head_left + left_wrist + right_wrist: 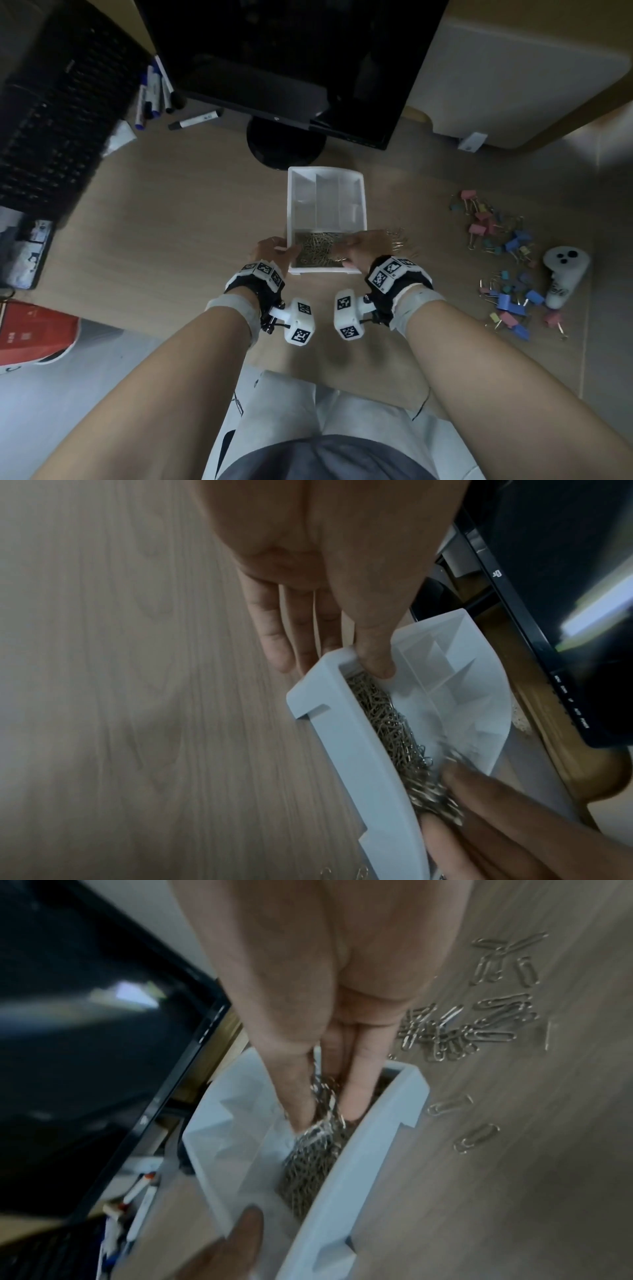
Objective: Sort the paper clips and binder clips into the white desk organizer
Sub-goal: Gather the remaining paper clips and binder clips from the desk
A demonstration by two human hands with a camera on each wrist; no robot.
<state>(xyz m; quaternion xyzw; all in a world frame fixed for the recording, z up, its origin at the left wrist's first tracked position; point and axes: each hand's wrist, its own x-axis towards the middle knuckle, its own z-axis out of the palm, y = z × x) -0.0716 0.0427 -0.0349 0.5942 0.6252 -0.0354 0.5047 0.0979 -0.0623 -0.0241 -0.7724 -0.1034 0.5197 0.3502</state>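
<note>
The white desk organizer (363, 205) stands mid-desk, its front compartment full of metal paper clips (313, 251). My left hand (274, 248) pinches the organizer's left front corner, thumb (377, 658) inside the wall (359, 737) and fingers outside. My right hand (356, 248) is over the right end of that compartment. It pinches a bunch of paper clips (325, 1123) between thumb and fingers, just above the pile (304, 1177). More loose paper clips (452, 1031) lie on the desk right of the organizer. Colourful binder clips (496, 233) are scattered farther right.
A black monitor (291, 68) on a round base (286, 144) stands just behind the organizer. There is a keyboard (51, 120) at the far left with markers (154, 92) beside it. A white controller (561, 274) lies among the binder clips, and a second cluster of them (510, 305) sits nearer me.
</note>
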